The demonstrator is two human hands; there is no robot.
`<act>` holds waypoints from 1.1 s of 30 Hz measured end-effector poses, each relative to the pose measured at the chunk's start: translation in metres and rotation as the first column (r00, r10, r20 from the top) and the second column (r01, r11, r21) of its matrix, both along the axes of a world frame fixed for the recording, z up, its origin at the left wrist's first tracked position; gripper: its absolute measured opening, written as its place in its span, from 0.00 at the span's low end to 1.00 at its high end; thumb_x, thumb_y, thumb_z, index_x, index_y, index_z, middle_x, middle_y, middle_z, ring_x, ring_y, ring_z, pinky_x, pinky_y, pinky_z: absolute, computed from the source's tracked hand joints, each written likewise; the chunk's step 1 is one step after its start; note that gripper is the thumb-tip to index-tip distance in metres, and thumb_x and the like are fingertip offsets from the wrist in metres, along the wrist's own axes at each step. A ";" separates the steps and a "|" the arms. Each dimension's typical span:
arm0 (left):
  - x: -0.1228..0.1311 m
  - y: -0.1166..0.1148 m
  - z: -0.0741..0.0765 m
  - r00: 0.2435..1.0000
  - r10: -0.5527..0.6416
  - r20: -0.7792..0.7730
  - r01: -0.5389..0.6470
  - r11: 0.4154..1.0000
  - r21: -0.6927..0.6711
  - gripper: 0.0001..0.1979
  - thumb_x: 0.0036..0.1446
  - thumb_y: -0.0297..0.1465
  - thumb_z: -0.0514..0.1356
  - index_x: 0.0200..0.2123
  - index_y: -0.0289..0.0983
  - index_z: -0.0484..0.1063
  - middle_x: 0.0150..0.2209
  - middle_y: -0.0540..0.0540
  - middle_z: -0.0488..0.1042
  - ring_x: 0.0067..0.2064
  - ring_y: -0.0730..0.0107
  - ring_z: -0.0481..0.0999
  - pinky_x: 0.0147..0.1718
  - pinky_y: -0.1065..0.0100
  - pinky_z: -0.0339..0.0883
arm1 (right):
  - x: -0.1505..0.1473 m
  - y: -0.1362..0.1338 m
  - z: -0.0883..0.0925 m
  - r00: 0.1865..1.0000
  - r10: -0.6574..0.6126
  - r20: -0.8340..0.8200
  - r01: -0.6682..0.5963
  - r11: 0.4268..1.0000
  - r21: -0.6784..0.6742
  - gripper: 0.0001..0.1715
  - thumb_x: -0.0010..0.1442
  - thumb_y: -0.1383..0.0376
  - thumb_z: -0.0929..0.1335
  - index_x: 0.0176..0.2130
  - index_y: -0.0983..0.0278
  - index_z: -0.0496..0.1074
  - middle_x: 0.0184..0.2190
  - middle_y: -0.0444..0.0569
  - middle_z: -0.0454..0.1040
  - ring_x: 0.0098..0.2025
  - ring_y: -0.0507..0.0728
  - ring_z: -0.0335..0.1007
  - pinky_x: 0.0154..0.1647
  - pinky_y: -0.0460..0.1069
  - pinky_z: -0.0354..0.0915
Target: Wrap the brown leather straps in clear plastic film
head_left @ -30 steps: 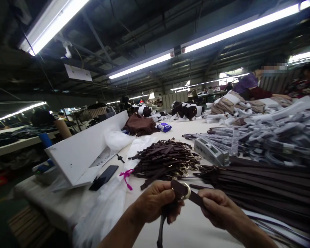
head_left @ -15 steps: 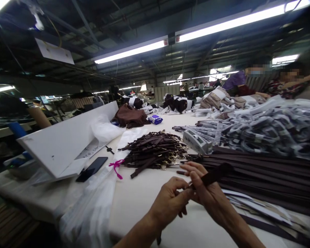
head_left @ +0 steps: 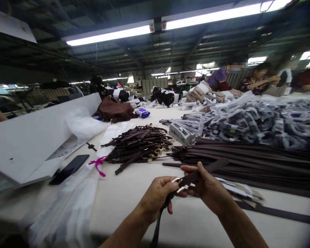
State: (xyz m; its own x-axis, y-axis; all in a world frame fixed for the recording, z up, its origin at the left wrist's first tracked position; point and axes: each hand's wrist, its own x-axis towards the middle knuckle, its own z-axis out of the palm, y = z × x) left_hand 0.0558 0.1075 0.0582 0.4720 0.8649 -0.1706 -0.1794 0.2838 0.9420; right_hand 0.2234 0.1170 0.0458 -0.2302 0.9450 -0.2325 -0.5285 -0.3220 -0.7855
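Observation:
A dark brown strap (head_left: 189, 178) with a gold-coloured metal buckle (head_left: 180, 188) runs between my two hands above the table's front part. My left hand (head_left: 157, 194) is closed on the strap at the buckle, and a dark strap end hangs below it. My right hand (head_left: 209, 187) pinches the strap's flat part between thumb and fingers; its free end points up and to the right. Just beyond my hands lies a heap of short brown straps (head_left: 139, 143) with gold-coloured buckles. Long brown straps (head_left: 243, 158) lie stacked to the right.
A tape dispenser (head_left: 182, 133) stands between the strap piles. Plastic-wrapped straps (head_left: 248, 120) are heaped at the right. On the left are a phone (head_left: 69, 168), a pink tie (head_left: 99, 164), plastic sheeting (head_left: 64, 210) and a white board (head_left: 41, 134). A brown bag (head_left: 116, 109) lies farther back.
The view has turned to the right. My hands have drawn slightly apart, and the gold-coloured buckle now shows between them. The strap in my right hand lies more openly across the gap.

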 end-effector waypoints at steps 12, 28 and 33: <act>-0.004 0.003 -0.006 0.990 -0.021 -0.139 0.020 1.000 -0.008 0.15 0.49 0.36 0.57 0.34 0.30 0.73 0.35 0.38 0.76 0.39 0.62 0.76 0.06 0.85 0.49 | -0.008 0.003 0.000 1.000 0.009 0.022 -0.009 1.000 -0.002 0.27 0.55 0.48 0.66 0.35 0.69 0.77 0.23 0.47 0.70 0.21 0.49 0.63 0.21 0.43 0.60; -0.008 0.012 0.004 0.873 -0.038 -0.487 0.206 0.932 0.298 0.16 0.54 0.36 0.52 0.32 0.32 0.76 0.24 0.48 0.73 0.19 0.78 0.66 0.14 0.79 0.55 | -0.029 -0.026 0.010 0.664 -0.243 0.707 -0.267 0.807 0.527 0.21 0.63 0.55 0.59 0.49 0.59 0.71 0.40 0.51 0.69 0.31 0.54 0.66 0.29 0.48 0.65; -0.020 0.045 0.016 0.809 0.004 -0.587 0.336 0.818 0.468 0.08 0.44 0.33 0.63 0.20 0.34 0.74 0.17 0.52 0.67 0.21 0.76 0.64 0.21 0.76 0.56 | -0.006 -0.008 0.009 0.758 0.019 0.652 -0.457 0.729 0.509 0.18 0.54 0.61 0.70 0.46 0.60 0.72 0.41 0.50 0.71 0.40 0.58 0.68 0.41 0.51 0.66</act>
State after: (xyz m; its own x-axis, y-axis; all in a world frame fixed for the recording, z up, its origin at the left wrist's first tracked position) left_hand 0.0357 0.1520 0.0745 0.5899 0.8073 0.0144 0.4042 -0.3108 0.8603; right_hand 0.2178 0.1091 0.0550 -0.4979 0.8436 0.2008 0.1127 0.2925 -0.9496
